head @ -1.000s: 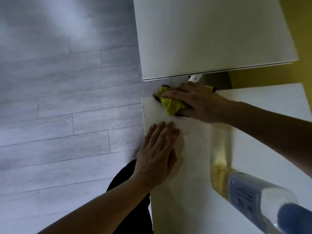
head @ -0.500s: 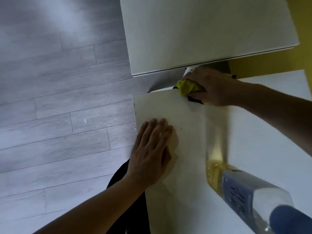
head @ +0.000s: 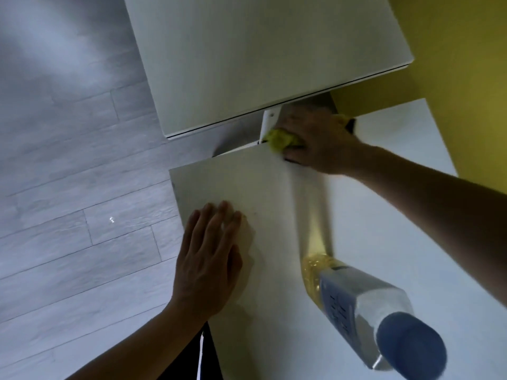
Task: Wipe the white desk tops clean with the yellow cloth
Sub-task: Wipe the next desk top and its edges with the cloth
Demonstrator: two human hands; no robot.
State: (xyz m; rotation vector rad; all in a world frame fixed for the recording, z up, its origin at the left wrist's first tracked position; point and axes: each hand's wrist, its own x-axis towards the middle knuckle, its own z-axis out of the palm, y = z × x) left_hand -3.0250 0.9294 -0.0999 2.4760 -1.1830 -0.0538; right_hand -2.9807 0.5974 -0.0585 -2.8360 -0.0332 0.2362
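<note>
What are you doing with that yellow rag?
A person is wiping a white desk. The right hand grips the yellow cloth at the desk's far edge, while the left hand rests flat on the top. A bottle of yellow liquid with a blue cap stands nearby.

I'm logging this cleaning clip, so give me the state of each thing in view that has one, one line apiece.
Cloth: bunched, at the near desk's far edge, under the right hand.
Right hand: grips the cloth.
Left hand: flat on the near desk, fingers straight.
Bottle: capped, standing on the near desk, some yellow liquid in it.
Near desk: holds bottle and both hands.
Far desk: bare top, untouched.
</note>
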